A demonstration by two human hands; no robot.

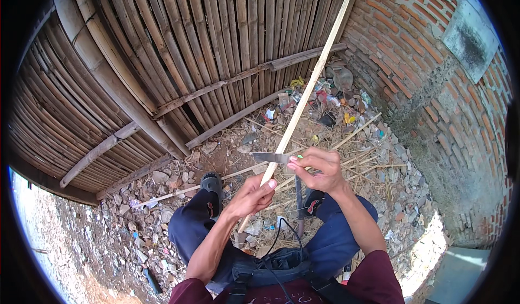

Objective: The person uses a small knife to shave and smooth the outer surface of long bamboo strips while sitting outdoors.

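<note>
A long pale bamboo strip [303,100] slants from between my knees up past the fence toward the top right. My left hand [253,197] is closed around its lower part. In my right hand [319,170] is a knife [271,157], its handle mostly hidden by the fingers, with a bit of green and pink showing. The blade points left and lies across the strip, just above my left hand. Whether the edge has cut into the strip I cannot tell.
More thin strips [357,132] and shavings lie on the stony, littered ground [216,152]. A bamboo fence [227,44] stands ahead and left, a brick wall [401,49] right. A dark upright rod [299,206] is between my feet. A dark bottle-like object [152,281] lies lower left.
</note>
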